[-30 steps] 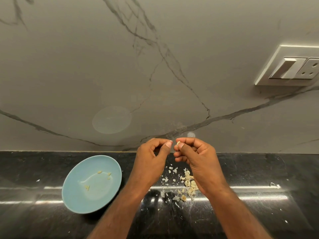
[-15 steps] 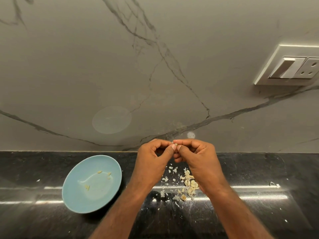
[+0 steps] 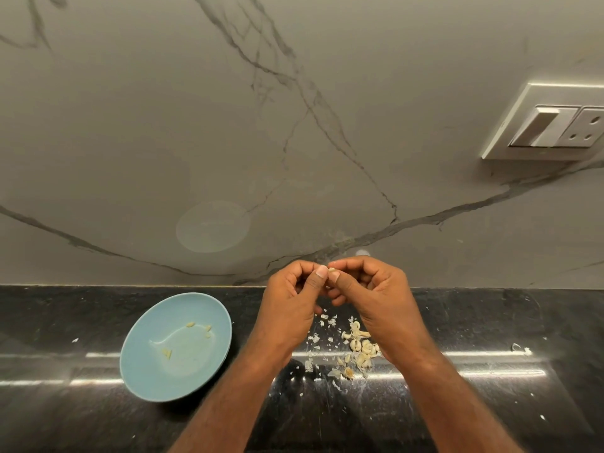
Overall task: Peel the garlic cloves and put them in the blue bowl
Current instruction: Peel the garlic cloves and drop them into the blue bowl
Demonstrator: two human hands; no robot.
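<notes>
Nearest to us, our two bare forearms come up from the bottom edge over the black, glossy worktop (image 3: 474, 403), which is speckled with pale flecks and crossed by bright strips of reflected light.

On the left of the worktop sits the blue bowl (image 3: 130, 341), just beside our left forearm. It holds a few peeled cloves (image 3: 190, 325): some lie toward its far side and one small cluster lies nearer the middle.

Between our wrists, partly under the right one, lies a loose pile of garlic cloves and skins (image 3: 358, 349), with papery scraps scattered to its left.

Above that pile our hands meet, raised off the worktop. The left hand (image 3: 291, 308) is curled, its thumb tip pushed up against a small pale garlic clove (image 3: 332, 272). The right hand (image 3: 376, 299) is curled too, and pinches the same clove between thumb and forefinger. So the clove is gripped from both sides, at the point where the fingertips touch, well apart from the bowl. We cannot tell how much skin is left on it, for only a sliver shows.

Behind the hands rises a grey marble wall (image 3: 163, 125) with dark veins. High on the right is a white switch and socket plate (image 3: 549, 125).
</notes>
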